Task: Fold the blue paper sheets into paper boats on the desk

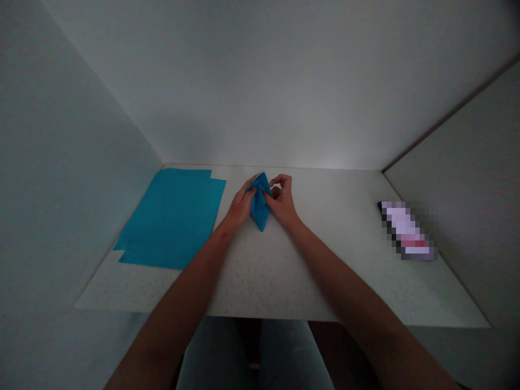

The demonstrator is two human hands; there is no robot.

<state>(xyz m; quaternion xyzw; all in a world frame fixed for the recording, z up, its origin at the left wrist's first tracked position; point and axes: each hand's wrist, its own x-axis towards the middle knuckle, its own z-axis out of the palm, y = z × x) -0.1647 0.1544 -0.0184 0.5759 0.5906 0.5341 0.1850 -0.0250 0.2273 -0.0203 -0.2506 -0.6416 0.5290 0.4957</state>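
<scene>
A small folded piece of bright blue paper, pointed at its lower end, is held between both hands near the middle of a speckled white tabletop, closer to the far edge than the near one. Whether its lower tip touches the surface cannot be told. The left hand is laid against its left side, with the fingers held close together and pressed along the folded layers. The right hand is set against its right side, with the fingers curled inward and the fingertips appearing to pinch the upper edge, though the exact grip is partly hidden by the knuckles.

To the left, a flat stack of rectangular blue paper sheets is laid just beyond the left hand, its edges slightly offset. To the right, a flat oblong object, obscured by pixelation, is placed near the right edge of the tabletop.

Creases could be misplaced if the layers are allowed to slide under uneven finger pressure. The paper could be torn or crumpled if it is pinched too hard at the narrow upper point. If the grip is loosened, the folds could be sprung open, and the dim light could cause a misaligned edge to be missed
</scene>
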